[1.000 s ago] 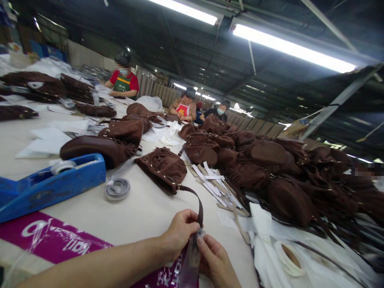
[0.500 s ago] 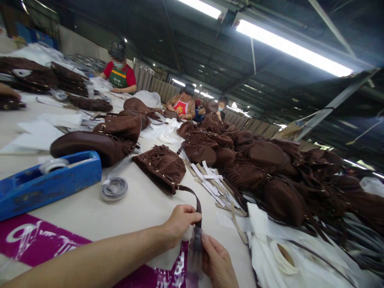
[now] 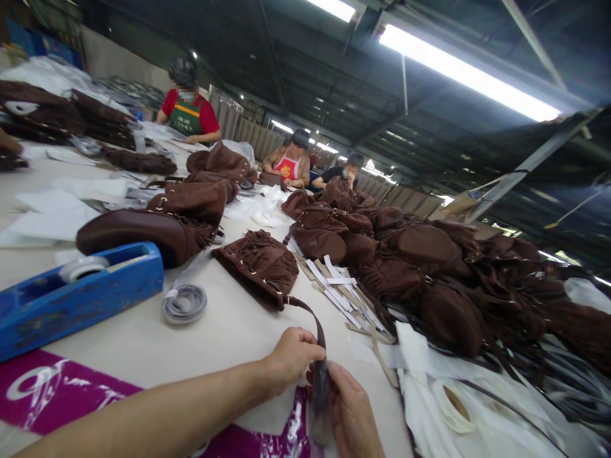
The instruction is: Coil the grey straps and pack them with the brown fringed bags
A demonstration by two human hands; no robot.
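Note:
A brown fringed handbag (image 3: 258, 268) lies on the pale table in front of me, its strap (image 3: 310, 315) reaching toward my hands. My left hand (image 3: 292, 357) pinches that strap between thumb and fingers. Just below, my right hand (image 3: 351, 404) holds a clear plastic sleeve (image 3: 321, 407) around the lower part of the strap; the fingers behind it are partly hidden. Under my forearm lies a purple printed plastic sheet (image 3: 62, 388).
A blue tape dispenser (image 3: 95, 299) stands at the left, beside a coiled strap in plastic (image 3: 185, 304). Brown bags (image 3: 429, 254) are heaped along the right, near paper strips (image 3: 334, 292) and a white roll (image 3: 452, 407). Several co-workers (image 3: 191, 114) work across the table.
My right hand has shifted slightly upward along the strap, closer to my left hand, and the plastic sleeve now reaches nearer the left fingers. The view has moved a little.

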